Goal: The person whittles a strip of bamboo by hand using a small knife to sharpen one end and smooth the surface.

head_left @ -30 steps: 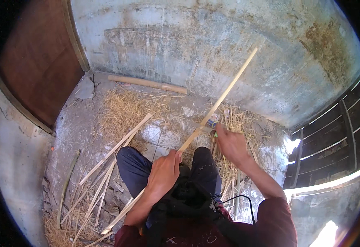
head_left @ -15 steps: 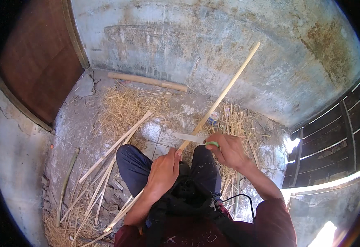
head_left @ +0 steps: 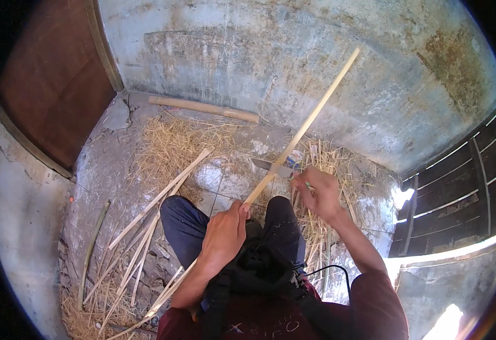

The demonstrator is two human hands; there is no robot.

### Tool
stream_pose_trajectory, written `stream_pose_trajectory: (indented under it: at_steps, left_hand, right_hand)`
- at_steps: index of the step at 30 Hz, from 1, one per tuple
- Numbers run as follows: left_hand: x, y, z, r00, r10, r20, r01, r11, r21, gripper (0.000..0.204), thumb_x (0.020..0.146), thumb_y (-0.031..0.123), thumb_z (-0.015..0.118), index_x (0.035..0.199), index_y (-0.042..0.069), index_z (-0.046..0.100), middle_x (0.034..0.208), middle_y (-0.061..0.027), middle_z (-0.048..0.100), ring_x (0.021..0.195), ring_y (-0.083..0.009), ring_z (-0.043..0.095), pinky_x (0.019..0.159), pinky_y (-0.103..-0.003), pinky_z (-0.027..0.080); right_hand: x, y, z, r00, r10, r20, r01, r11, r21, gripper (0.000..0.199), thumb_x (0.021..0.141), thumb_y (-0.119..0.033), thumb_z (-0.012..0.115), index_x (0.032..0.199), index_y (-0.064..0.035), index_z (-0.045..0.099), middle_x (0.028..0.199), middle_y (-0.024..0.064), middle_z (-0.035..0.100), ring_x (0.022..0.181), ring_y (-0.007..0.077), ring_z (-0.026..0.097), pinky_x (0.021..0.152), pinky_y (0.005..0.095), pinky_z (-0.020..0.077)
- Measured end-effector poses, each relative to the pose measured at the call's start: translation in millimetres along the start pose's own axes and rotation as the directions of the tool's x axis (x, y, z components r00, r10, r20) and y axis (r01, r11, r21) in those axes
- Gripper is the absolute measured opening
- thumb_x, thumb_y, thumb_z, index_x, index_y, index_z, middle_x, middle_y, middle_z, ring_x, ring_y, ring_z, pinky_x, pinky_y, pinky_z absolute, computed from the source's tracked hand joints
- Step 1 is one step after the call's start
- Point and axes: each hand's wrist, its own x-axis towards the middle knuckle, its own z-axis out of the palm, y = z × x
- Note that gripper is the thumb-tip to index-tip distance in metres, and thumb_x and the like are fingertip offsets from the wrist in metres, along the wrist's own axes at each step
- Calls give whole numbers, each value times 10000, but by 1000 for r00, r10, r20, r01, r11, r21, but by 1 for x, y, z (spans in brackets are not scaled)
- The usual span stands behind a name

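Wooden strip (head_left: 314,114) and knife (head_left: 283,170) cross, gripped by both hands (head_left: 224,235).

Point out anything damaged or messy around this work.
The wall ahead looks damaged: stained and worn, with a large brown patch at upper right. Straw-coloured shavings lie loose in heaps on the floor. Nothing looks amiss with the knife in the right hand or the strip in the left hand.
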Motion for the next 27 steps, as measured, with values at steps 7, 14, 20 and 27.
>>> stream_pose_trajectory:
  at_steps: [7,14,20,27]
  left_hand:
    - [-3,-3,1,999,25,-23,-25,1000,3,263,1135,150,462,951,15,593,662,-228,569,648,-473,611,617,-545,447]
    - [-5,-4,0,999,31,-25,-31,1000,-2,261,1137,160,464,966,8,588,686,-232,585,663,-479,613,636,-539,458]
    - [2,1,0,999,33,-37,-33,999,-1,282,1145,177,448,961,13,587,683,-234,573,671,-486,606,639,-547,449]
    - [0,3,-4,1000,15,-21,-15,1000,-20,304,1152,193,432,964,12,587,720,-241,597,708,-486,622,669,-551,458]
  right_hand:
    - [0,-17,3,988,-145,-62,146,989,19,151,849,-33,789,965,-122,751,766,66,658,586,233,648,496,356,503]
    - [-2,-4,-6,989,-141,-37,143,988,61,152,840,3,763,934,-115,759,749,68,651,576,241,653,497,371,506]
    - [-1,-9,6,997,-76,-20,78,990,119,131,827,-22,793,911,-116,757,741,62,621,554,254,630,497,381,503]
    - [-8,-8,12,998,-65,-7,65,990,124,101,850,-53,809,893,-116,742,751,50,622,556,233,631,491,366,493]
